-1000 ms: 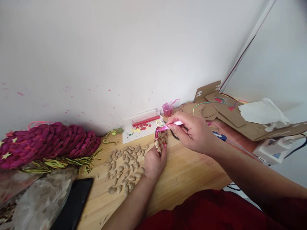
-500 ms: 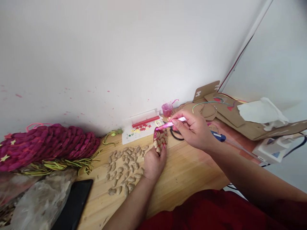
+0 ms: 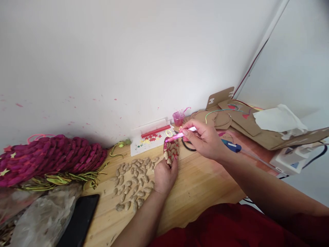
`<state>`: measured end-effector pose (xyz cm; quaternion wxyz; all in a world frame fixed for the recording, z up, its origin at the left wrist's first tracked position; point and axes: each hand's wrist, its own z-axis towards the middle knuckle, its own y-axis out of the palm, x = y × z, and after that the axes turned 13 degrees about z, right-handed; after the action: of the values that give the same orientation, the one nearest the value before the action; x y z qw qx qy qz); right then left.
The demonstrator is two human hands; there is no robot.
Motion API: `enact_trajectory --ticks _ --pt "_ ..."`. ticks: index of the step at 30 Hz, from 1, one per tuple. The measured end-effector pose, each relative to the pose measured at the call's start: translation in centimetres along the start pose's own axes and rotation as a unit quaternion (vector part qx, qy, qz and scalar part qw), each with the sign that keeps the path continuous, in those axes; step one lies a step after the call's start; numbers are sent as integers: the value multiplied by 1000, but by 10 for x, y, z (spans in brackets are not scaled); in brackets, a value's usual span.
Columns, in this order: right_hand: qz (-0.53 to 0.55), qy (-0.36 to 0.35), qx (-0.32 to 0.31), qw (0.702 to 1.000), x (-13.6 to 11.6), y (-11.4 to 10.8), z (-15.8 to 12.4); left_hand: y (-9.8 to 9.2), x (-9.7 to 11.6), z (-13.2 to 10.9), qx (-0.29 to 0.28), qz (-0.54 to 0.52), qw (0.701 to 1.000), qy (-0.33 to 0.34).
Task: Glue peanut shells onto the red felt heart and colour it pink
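My left hand point(image 3: 165, 175) is wrapped round the bottom of a piece covered with peanuts point(image 3: 172, 150), its upper left edge coloured magenta. Between the fingers of my right hand point(image 3: 203, 137) is a white brush point(image 3: 186, 132) with a pink front part, and its tip touches the magenta edge. Behind the hands, against the wall, stands a small clear cup of pink liquid point(image 3: 178, 118). Loose peanuts point(image 3: 135, 180) lie spread on the wooden table point(image 3: 190, 206) to the left of my left hand.
A row of magenta peanut pieces point(image 3: 59, 156) lies at the left, above a plastic bag point(image 3: 43, 216) and a black flat object point(image 3: 78, 219). White paper with small stars point(image 3: 136, 145) lies at the back. Right are cardboard point(image 3: 246, 123), a blue tool point(image 3: 232, 145) and a white power strip point(image 3: 290, 159).
The brush tip has shifted slightly left and down along the magenta edge, with my right hand moving a little left. My left hand keeps its hold on the peanut piece.
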<state>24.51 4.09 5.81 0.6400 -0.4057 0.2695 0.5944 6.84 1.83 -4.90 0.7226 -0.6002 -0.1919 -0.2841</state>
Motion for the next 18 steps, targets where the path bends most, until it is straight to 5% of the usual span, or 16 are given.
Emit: enact_trajectory --ticks 18 --pt "-16 3 -8 1000 -2 -1 1 2 -3 1 -4 1 1000 5"
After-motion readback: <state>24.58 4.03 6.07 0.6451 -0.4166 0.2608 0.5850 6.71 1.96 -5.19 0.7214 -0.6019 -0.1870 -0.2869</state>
